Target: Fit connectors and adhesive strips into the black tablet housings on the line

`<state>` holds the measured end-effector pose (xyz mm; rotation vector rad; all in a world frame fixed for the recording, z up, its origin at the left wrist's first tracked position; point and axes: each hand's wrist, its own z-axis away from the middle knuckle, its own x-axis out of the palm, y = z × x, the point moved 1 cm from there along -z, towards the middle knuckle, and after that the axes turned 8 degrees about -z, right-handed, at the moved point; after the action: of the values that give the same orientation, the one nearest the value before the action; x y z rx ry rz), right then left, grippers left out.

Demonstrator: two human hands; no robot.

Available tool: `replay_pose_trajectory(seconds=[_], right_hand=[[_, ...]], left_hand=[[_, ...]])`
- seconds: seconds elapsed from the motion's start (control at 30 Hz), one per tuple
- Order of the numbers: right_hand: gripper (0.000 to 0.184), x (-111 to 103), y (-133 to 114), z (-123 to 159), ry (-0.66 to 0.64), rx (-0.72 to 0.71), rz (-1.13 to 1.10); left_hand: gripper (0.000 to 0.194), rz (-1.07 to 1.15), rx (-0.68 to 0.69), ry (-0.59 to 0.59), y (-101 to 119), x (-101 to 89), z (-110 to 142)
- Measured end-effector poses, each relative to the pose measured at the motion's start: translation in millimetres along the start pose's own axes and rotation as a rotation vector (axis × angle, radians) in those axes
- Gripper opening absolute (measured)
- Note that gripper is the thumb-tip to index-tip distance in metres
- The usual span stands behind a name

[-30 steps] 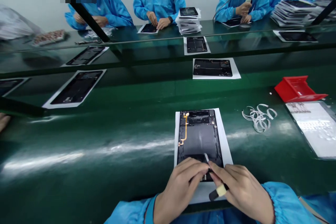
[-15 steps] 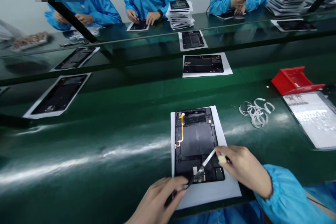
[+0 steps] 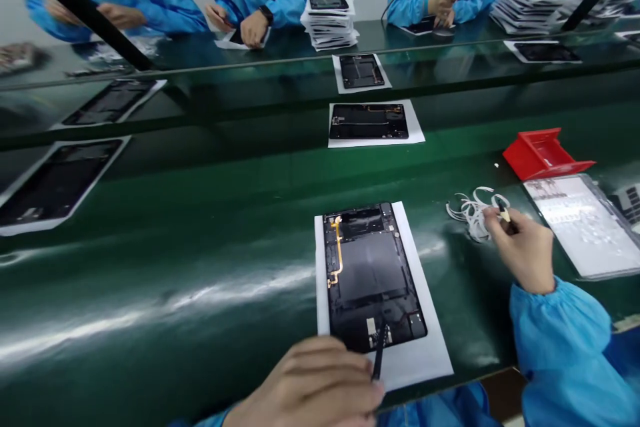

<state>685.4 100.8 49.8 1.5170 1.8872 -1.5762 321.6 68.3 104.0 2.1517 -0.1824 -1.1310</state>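
Observation:
My left hand (image 3: 310, 383) is closed around black tweezers (image 3: 380, 350), which point at the lower end of an opened tablet housing (image 3: 373, 273). The dark housing, with an orange flex cable (image 3: 340, 250) along its left side, lies on a white paper sheet (image 3: 430, 337). Over to the right, my right hand (image 3: 525, 247) reaches a loose heap of curled white strips (image 3: 470, 210), fingertips at its edge. A small pale-yellow and black tool (image 3: 505, 215) is held in those fingers; whether a strip is pinched there too is unclear.
A red bin (image 3: 547, 153) and a clear-covered white sheet (image 3: 585, 227) lie to the right. Another tablet housing (image 3: 369, 121) is farther back on paper, with one more (image 3: 60, 180) at left. Co-workers in blue sleeves work across the bench beside a paper-layered stack (image 3: 330, 23).
My right hand has moved from the housing to the white strips; the strip stretched between my hands is gone from there. My left hand has shifted slightly right, its tweezers now more upright. The view has shifted.

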Motion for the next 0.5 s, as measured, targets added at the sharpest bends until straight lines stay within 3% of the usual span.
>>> replay_pose_trajectory(seconds=[0.07,0.17,0.3,0.4,0.5], right_hand=[[0.045,-1,12,-6,-0.029,-0.048,0.098],[0.034,1,13,-3,-0.09,-0.085,0.173],[0.031,17,-26,23,-0.099,-0.169,0.103],[0.03,41,-65,53,-0.412,-0.385,-0.133],[0.034,61,-85,78,-0.64,-0.536,-0.148]], left_hand=[[0.019,0.0,0.006,0.081,-19,-2.6,-15],[0.01,-0.012,-0.129,0.216,-60,-0.2,-36],[0.004,-0.016,-0.339,0.195,-112,10.5,-58],[0.008,-0.035,-0.415,0.105,-136,18.9,-63],[0.01,-0.078,-0.44,0.071,-144,24.3,-63]])
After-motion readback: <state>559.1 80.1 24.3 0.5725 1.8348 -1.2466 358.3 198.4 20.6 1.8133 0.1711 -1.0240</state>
